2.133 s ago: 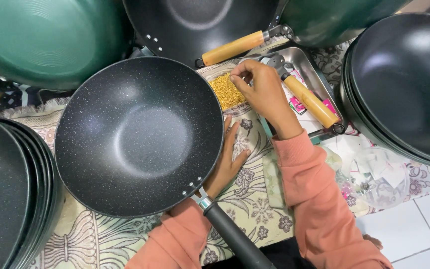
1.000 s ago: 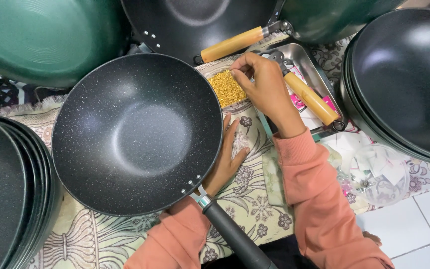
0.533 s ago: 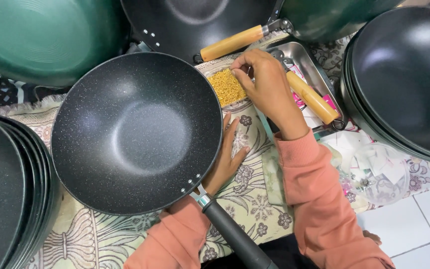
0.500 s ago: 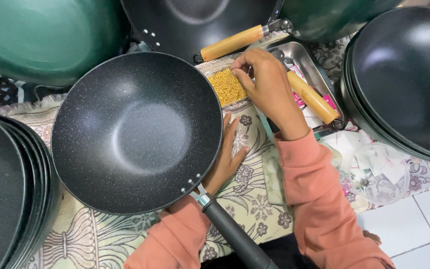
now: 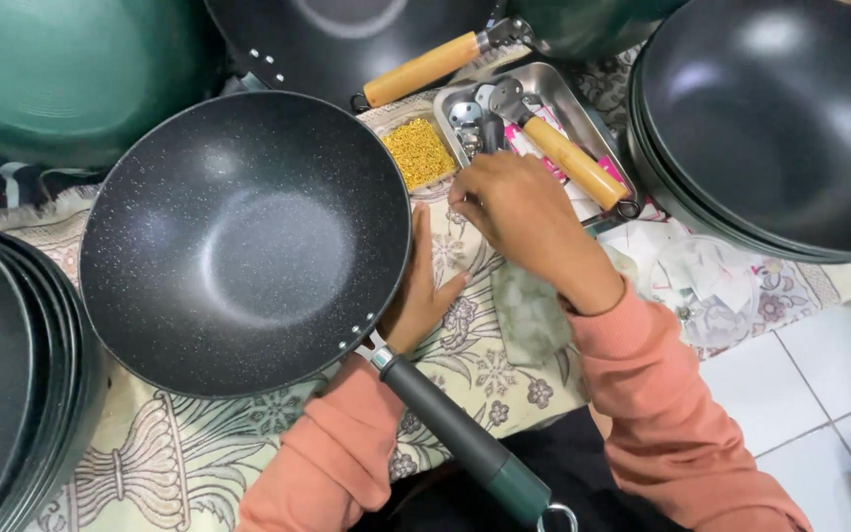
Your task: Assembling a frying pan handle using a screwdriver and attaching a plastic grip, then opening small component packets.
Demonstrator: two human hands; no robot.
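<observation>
The right hand is coming away from the pile of small yellow screws it was picking at a moment ago, and now sits lower, over the patterned cloth just in front of the metal tray. Its fingertips are pinched together, but whether a screw sits between them is too small to tell. My read: the picking is over and the hand is carrying its catch toward the pan.

The left hand hasn't budged. It lies flat against the rim of the speckled black wok, fingers spread, steadying rather than gripping, right beside the bracket where the dark handle joins. The wok itself has slid a little to the person's right.

In the tray, a wooden handle rests among loose metal parts. Stacked black pans and a green pan ring the workspace.
</observation>
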